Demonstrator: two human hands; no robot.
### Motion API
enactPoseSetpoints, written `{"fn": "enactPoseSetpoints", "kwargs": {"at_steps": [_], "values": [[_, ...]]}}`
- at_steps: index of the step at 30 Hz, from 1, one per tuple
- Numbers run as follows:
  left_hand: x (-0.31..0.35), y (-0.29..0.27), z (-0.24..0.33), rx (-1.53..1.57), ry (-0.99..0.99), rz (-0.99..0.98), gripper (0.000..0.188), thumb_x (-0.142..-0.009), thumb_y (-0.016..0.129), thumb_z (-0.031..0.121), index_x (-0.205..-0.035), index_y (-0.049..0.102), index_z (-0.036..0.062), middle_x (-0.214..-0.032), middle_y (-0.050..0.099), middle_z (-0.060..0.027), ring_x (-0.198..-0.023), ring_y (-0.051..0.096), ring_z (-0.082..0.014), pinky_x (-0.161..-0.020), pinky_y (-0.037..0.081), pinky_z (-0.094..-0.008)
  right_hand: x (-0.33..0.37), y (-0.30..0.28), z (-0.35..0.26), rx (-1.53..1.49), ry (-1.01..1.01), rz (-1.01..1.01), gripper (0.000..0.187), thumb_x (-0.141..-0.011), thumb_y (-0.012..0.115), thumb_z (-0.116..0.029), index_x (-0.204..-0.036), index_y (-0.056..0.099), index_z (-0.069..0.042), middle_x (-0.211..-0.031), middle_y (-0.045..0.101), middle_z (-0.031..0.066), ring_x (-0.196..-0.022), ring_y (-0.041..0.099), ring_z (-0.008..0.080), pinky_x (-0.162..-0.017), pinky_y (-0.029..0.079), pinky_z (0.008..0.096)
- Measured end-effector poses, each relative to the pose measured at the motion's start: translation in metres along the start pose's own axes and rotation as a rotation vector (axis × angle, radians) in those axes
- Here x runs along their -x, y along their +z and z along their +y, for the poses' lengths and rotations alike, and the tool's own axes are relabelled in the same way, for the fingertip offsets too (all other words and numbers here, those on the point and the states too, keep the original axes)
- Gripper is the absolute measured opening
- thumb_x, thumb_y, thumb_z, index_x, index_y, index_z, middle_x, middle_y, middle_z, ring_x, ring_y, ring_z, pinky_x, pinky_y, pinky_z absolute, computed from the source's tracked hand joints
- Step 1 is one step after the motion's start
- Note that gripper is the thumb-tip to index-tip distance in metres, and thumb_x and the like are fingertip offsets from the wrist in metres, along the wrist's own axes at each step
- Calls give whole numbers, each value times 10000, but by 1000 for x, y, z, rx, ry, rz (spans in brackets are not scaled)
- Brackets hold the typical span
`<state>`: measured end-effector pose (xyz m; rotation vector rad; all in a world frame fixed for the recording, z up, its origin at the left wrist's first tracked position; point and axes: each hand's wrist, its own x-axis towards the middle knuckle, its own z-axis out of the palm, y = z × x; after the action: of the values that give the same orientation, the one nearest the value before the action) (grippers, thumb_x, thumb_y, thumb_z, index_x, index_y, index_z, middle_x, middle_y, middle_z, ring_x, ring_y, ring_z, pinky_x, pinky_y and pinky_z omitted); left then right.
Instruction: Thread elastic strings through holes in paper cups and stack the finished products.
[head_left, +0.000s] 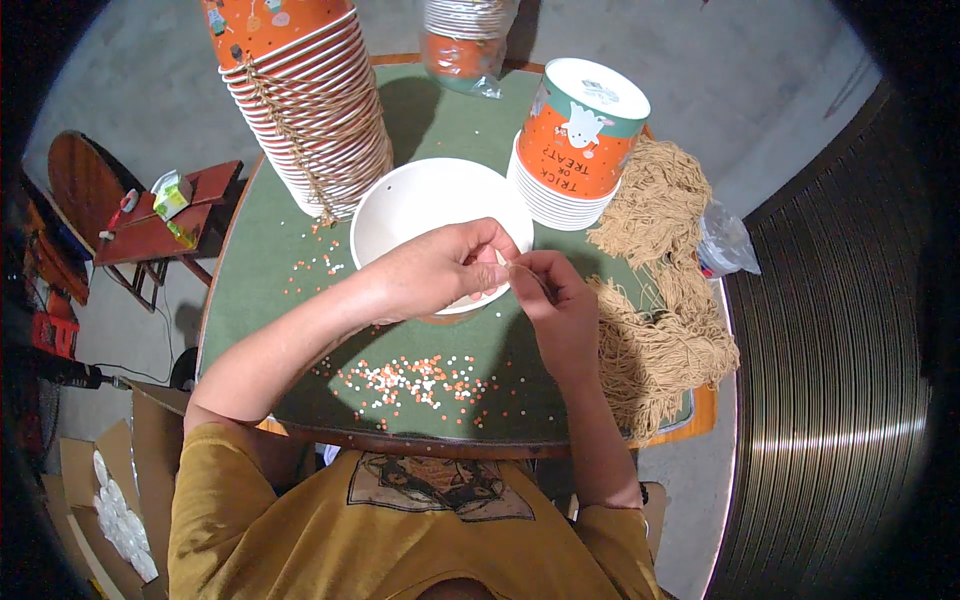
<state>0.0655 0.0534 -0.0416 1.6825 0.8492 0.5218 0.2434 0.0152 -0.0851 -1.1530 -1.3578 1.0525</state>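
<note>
In front of me stands a paper bucket (420, 200) with its white inside showing and a small hole near the far rim. My left hand (440, 268) is closed at the bucket's right rim, thumb and fingers pinched about the edge. Against it, my right hand (558, 308) is closed in a pinch at the same spot. A thin tan cord seems to run between the right fingertips, though the fingers hide most of it. Tan cord lies heaped in an upper bundle (655, 200) and a lower bundle (660, 350), right of my right hand.
A tall stack of orange buckets strung with cords (310, 130) stands at the far left. Upside-down buckets (575, 150) stand beyond the bucket. Small orange and white paper dots (410, 380) litter the green tabletop (300, 350). Bagged buckets (465, 50) are at the back.
</note>
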Motion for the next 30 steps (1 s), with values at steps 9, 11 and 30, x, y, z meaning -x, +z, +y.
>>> {"fn": "enactPoseSetpoints", "kwargs": {"at_steps": [9, 11, 30], "values": [[1, -3, -4, -276, 172, 128, 245, -977, 477, 233, -1077, 536, 18, -801, 553, -75, -786, 551, -146, -753, 461, -287, 0, -1, -1, -41, 2, -1, 161, -887, 636, -144, -976, 620, -11, -791, 638, 21, -725, 559, 59, -674, 467, 229], [-1, 2, -2, -210, 200, 118, 241, -974, 485, 228, -1081, 531, 17, -794, 546, -84, -772, 550, -151, -745, 461, -283, 1, 0, -1, -55, -5, -4, 161, -887, 635, -143, -977, 621, -11, -799, 639, 22, -726, 560, 60, -677, 468, 229], [-5, -2, -5, 34, -43, -15, 196, -938, 549, 179, -1023, 570, 4, -819, 575, -5, -759, 533, -96, -738, 455, -249, -1, -3, 0, -59, 13, -29, 141, -873, 637, -115, -978, 622, -21, -815, 603, -25, -746, 521, 39, -687, 428, 201]]}}
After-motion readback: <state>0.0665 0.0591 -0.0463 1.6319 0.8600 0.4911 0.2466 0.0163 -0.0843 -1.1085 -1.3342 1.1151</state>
